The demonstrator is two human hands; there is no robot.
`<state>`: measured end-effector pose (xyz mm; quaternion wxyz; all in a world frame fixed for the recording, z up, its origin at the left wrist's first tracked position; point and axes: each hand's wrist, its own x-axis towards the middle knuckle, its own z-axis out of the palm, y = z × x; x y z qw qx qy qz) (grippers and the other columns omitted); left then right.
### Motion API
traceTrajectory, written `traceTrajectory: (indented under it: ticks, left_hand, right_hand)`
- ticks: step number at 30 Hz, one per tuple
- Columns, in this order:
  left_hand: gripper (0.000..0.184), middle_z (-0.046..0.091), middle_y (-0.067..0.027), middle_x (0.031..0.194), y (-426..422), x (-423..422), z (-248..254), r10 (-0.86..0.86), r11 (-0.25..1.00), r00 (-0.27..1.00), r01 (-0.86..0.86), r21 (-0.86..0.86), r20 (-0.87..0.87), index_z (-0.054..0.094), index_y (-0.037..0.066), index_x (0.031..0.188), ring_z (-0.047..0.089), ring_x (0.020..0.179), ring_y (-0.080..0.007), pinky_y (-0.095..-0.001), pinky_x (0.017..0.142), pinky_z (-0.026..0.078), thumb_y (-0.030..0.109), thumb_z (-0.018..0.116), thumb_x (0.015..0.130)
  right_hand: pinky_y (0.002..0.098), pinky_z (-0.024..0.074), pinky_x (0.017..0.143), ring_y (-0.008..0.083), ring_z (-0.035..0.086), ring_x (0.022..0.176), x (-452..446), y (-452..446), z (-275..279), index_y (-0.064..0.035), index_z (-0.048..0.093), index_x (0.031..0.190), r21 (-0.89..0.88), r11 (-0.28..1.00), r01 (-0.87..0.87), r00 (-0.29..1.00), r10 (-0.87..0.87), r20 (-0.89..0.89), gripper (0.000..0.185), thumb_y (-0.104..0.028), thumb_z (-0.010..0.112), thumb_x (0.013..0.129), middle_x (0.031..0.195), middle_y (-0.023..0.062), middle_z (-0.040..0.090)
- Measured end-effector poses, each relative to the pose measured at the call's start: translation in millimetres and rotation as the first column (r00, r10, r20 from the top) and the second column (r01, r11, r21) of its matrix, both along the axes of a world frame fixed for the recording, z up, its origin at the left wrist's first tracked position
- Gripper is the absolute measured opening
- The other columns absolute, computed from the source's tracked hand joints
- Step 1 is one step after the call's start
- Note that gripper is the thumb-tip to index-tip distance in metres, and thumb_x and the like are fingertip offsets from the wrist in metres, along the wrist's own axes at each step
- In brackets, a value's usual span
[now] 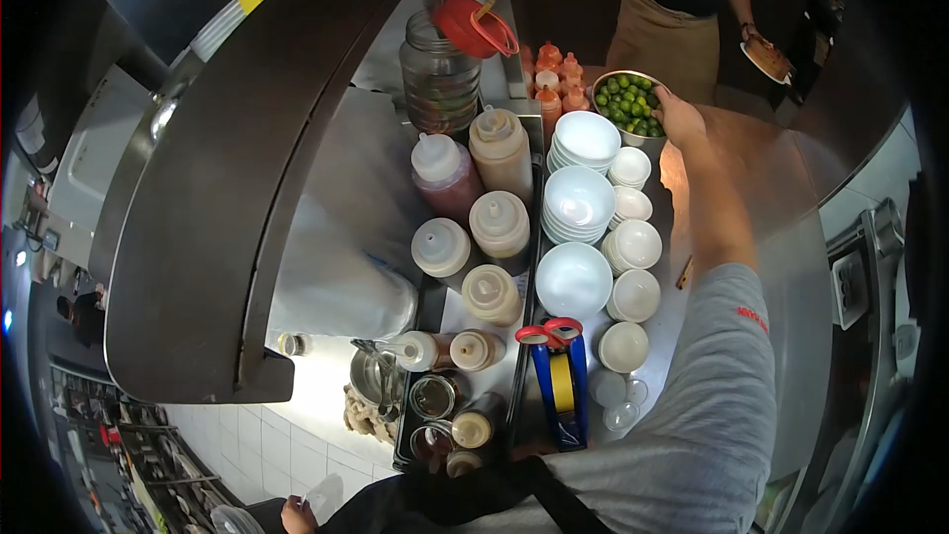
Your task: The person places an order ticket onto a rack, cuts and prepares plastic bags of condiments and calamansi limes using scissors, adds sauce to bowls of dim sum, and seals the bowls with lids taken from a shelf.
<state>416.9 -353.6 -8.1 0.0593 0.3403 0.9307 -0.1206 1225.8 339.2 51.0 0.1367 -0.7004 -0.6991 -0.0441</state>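
Note:
At the far end of the counter, my right hand [680, 119] grips the rim of a round metal container [645, 146] filled with small green limes [629, 101]. Stacked white bowls [574, 280] and smaller white cups [634, 295] stand in rows just nearer than the container. Red-orange squeeze bottles [550, 104] are left of it. At the bottom edge, my left hand [299, 514] shows only in part, with its fingers closed beside a thin, clear plastic piece [323, 496]. It appears to pinch this plastic, though the grip is small in view.
Several sauce squeeze bottles [499, 227] stand in a dark tray. A blue tape dispenser [561, 391] and red-handled scissors [550, 332] are close to my body. A large dark metal hood [227, 168] rises at left. Across the counter, another person holds a plate [767, 61] of food.

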Motion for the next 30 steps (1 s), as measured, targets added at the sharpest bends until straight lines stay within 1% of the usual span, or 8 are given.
traceTrajectory:
  ticks: [7,16,22,23,25,27,28,30]
  left_hand:
    - [0.022,0.066,-0.0171,0.081,24,28,9,0.041,0.997,0.998,-0.037,0.071,-0.051,0.062,0.004,0.091,0.065,0.080,-0.0331,-0.0397,0.069,0.051,0.017,0.066,0.074]
    - [0.019,0.065,-0.0179,0.075,26,21,10,-0.049,0.989,0.997,0.056,0.137,-0.055,0.062,0.003,0.084,0.065,0.075,-0.0348,-0.0412,0.067,0.051,0.017,0.066,0.072]
    - [0.017,0.064,-0.0174,0.072,24,23,5,-0.058,0.981,0.997,0.068,0.184,-0.059,0.061,0.003,0.081,0.064,0.071,-0.0349,-0.0416,0.064,0.051,0.016,0.066,0.071]
    - [0.017,0.064,-0.0173,0.072,25,23,4,-0.043,0.983,0.998,0.051,0.177,-0.045,0.061,0.003,0.081,0.064,0.071,-0.0350,-0.0415,0.063,0.051,0.016,0.066,0.071]
    - [0.017,0.064,-0.0171,0.071,24,18,-2,-0.063,0.982,0.997,0.069,0.175,-0.039,0.061,0.003,0.081,0.064,0.070,-0.0351,-0.0415,0.063,0.051,0.016,0.065,0.071]
    - [0.016,0.064,-0.0169,0.070,22,9,-12,-0.130,0.973,0.990,0.139,0.184,-0.058,0.061,0.003,0.080,0.064,0.069,-0.0353,-0.0413,0.062,0.051,0.016,0.065,0.072]
    - [0.016,0.064,-0.0168,0.070,23,3,-16,-0.139,0.972,0.989,0.145,0.184,-0.048,0.061,0.003,0.081,0.064,0.069,-0.0353,-0.0415,0.063,0.051,0.017,0.065,0.072]
    - [0.016,0.064,-0.0166,0.071,25,-3,-24,-0.157,0.970,0.987,0.159,0.185,-0.025,0.061,0.004,0.081,0.064,0.070,-0.0352,-0.0418,0.063,0.051,0.017,0.065,0.072]
  right_hand:
    - [0.0470,0.0465,0.083,0.0376,0.057,0.100,16,-1,-9,-0.0101,0.048,0.112,0.070,0.986,-0.150,0.985,0.156,-0.075,0.029,-0.013,0.058,0.085,0.108,0.0204,0.058]
    - [0.0437,0.0473,0.086,0.0363,0.058,0.103,12,24,2,-0.0116,0.052,0.114,-0.239,0.971,-0.010,0.999,0.002,-0.032,0.035,-0.009,0.060,0.079,0.109,0.0208,0.059]
    - [0.0420,0.0488,0.081,0.0356,0.061,0.092,5,11,-22,-0.0103,0.051,0.107,0.155,0.978,0.138,0.975,-0.107,-0.194,0.031,-0.012,0.060,0.078,0.092,0.0194,0.062]
    - [0.0408,0.0492,0.075,0.0341,0.061,0.086,5,7,-27,-0.0104,0.050,0.106,0.243,0.955,0.171,0.931,-0.076,-0.357,0.028,-0.012,0.059,0.079,0.089,0.0181,0.061]
    - [0.0384,0.0500,0.065,0.0312,0.061,0.074,10,2,-39,-0.0105,0.048,0.104,0.389,0.879,0.275,0.774,0.038,-0.632,0.023,-0.012,0.057,0.083,0.081,0.0155,0.059]
    - [0.0338,0.0459,0.055,0.0245,0.056,0.064,14,-5,-46,-0.0105,0.048,0.100,0.235,0.904,0.358,0.136,0.198,-0.971,0.017,-0.013,0.056,0.085,0.076,0.0115,0.056]
    - [0.0314,0.0439,0.050,0.0211,0.054,0.060,17,-10,-48,-0.0105,0.049,0.098,0.151,0.924,0.350,-0.237,0.243,-0.941,0.015,-0.014,0.055,0.086,0.073,0.0095,0.055]
    - [0.0274,0.0392,0.046,0.0169,0.049,0.056,16,-24,-50,-0.0110,0.050,0.094,0.075,0.948,0.308,-0.487,0.226,-0.844,0.011,-0.016,0.056,0.086,0.073,0.0072,0.055]
